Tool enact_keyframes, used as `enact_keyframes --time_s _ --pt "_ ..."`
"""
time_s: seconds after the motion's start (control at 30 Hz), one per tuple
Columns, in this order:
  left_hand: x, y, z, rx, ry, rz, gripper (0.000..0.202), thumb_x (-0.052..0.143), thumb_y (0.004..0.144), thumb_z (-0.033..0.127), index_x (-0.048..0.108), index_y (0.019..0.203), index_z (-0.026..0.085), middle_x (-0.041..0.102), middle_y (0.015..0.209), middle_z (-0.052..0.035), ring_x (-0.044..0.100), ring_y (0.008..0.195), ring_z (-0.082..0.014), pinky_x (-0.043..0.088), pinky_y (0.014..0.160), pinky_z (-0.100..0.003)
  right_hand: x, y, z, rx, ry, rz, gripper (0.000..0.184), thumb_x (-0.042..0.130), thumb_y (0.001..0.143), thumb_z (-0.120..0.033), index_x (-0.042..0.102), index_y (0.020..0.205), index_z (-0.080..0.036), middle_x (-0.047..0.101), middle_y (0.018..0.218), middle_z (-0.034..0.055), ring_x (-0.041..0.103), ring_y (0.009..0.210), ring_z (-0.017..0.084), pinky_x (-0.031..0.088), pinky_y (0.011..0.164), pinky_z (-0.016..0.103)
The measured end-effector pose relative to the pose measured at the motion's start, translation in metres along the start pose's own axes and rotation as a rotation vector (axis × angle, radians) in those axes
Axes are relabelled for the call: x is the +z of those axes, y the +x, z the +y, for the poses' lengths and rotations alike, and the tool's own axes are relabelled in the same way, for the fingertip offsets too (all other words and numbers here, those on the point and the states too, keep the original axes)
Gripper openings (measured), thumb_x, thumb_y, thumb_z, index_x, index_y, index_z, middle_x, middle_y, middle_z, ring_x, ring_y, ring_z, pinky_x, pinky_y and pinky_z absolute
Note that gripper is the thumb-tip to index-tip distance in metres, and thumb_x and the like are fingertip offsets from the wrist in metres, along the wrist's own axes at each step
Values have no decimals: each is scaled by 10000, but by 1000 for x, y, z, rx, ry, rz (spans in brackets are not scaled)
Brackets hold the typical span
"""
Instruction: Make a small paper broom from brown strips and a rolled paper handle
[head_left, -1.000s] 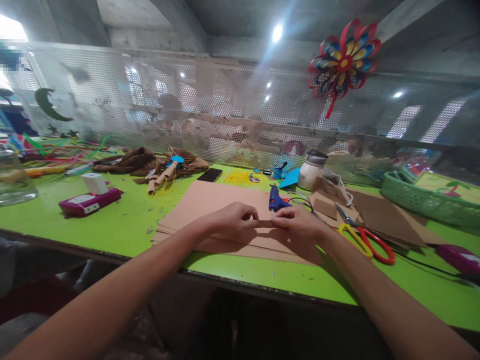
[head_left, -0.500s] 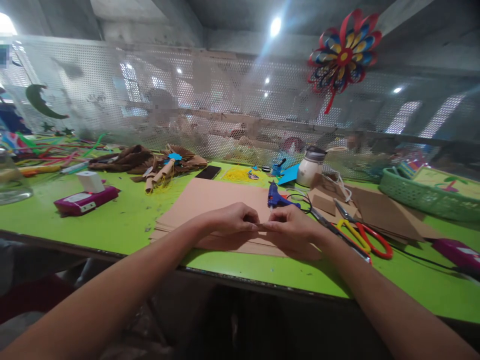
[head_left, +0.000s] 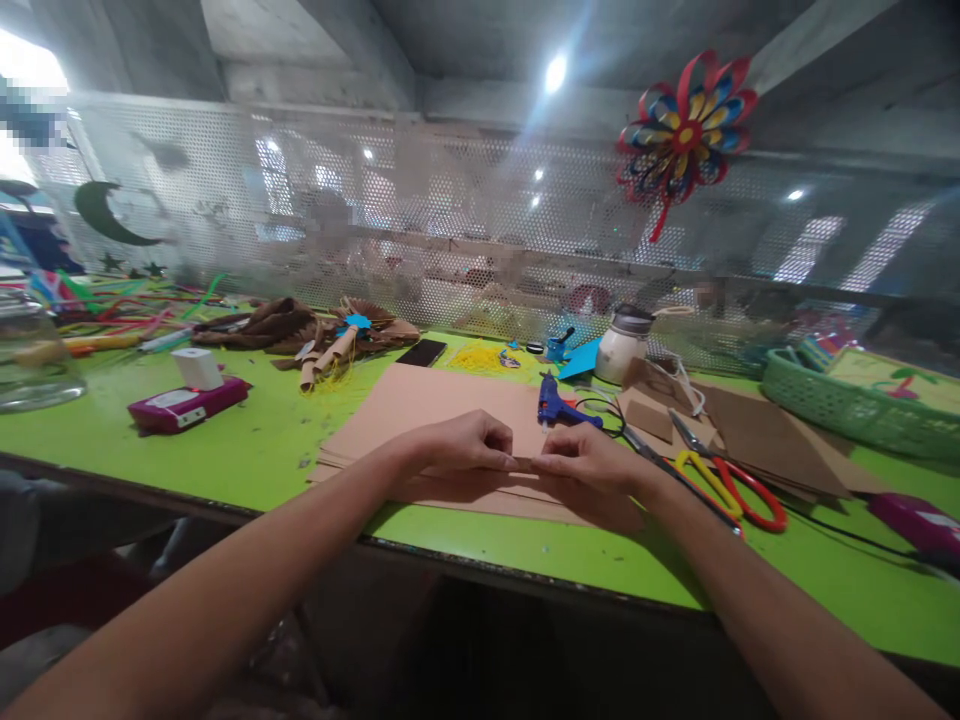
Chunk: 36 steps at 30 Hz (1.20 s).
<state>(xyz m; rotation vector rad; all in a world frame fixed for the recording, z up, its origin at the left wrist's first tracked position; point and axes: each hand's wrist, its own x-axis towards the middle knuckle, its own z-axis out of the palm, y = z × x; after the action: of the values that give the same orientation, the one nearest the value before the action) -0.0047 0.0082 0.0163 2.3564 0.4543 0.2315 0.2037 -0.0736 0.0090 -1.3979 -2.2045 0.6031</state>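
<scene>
My left hand (head_left: 472, 440) and my right hand (head_left: 581, 455) are close together over a stack of light brown paper sheets (head_left: 450, 390). Both are closed in a pinch, thumbs against fingers. A thin brown paper strip (head_left: 525, 464) shows between the fingertips, mostly hidden by them. Just behind my right hand a blue glue gun (head_left: 559, 402) rests on the sheets. To the right lie scissors (head_left: 724, 480) with red and yellow handles, beside dark brown paper pieces (head_left: 772, 430).
A purple power strip (head_left: 187, 405) with a white plug sits at left. Behind the sheets are a phone (head_left: 421, 352), yellow shreds (head_left: 476, 357) and a white jar (head_left: 624, 345). A green basket (head_left: 847, 405) stands at right, and a glass jar (head_left: 34, 360) at far left.
The camera view has tilted slightly, so the scene sits a little lower and further right at the left side. Both hands stay pinched together, with the fingertips slightly further apart.
</scene>
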Motion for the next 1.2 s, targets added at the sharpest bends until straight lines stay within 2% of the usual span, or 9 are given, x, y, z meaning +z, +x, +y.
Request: enact_keyframes --time_s 0.13,0.27,0.4,0.63,0.87,0.97,1.07,1.13,1.2 --pt "8 -2 3 -15 -67 48 156 523 699 267 583 722 125 495 635 33 420 586 -84 317 530 -201 -1 -3 -7 -37 -86 33 241 534 787 -322 646 661 -149 578 610 1 491 601 124 363 556 227" --pt "12 -2 6 -12 -89 83 199 521 711 316 568 686 124 476 617 33 414 571 -82 309 505 -199 2 -4 -15 -110 -112 81 203 537 801 -269 684 706 -165 619 703 28 532 682 148 391 611 244" --pt "13 -4 10 -3 -19 124 209 515 728 323 586 760 130 530 660 22 450 604 -94 321 523 -202 10 -4 -25 -183 -154 169 209 503 848 -251 683 775 -175 610 804 49 526 767 150 393 682 261" --pt "10 -10 24 19 192 133 168 479 759 268 600 759 152 576 674 8 467 623 -103 297 539 -211 19 -3 -27 -136 -148 182 215 486 864 -269 646 778 -154 598 760 38 510 705 135 374 641 254" --pt "5 -7 12 -22 182 112 165 501 749 266 616 792 155 577 682 12 448 602 -99 285 522 -213 13 -2 -26 -45 -15 150 194 499 838 -253 644 745 -163 619 734 29 527 701 144 382 634 262" --pt "0 -6 11 12 47 102 180 544 752 308 612 789 145 551 669 19 433 602 -92 291 532 -211 6 -2 -17 32 226 137 203 566 799 -345 675 779 -175 644 748 35 548 703 160 404 642 278" --pt "-4 -5 15 84 -328 40 243 563 771 377 592 786 136 503 626 27 419 574 -79 300 533 -209 -4 -4 -11 76 691 232 409 469 813 -536 672 901 -192 653 822 64 572 704 181 445 665 325" --pt "-1 -3 16 129 -621 43 241 580 770 379 566 759 139 484 601 33 416 551 -71 305 534 -209 -9 -6 -14 32 953 282 542 309 841 -612 662 932 -211 654 852 77 583 714 191 465 684 357" --pt "4 0 16 144 -828 50 250 610 752 382 546 747 141 499 608 25 420 541 -67 307 535 -212 -9 -8 -20 -61 1039 246 481 360 834 -591 656 921 -223 657 870 78 590 748 203 476 699 370"
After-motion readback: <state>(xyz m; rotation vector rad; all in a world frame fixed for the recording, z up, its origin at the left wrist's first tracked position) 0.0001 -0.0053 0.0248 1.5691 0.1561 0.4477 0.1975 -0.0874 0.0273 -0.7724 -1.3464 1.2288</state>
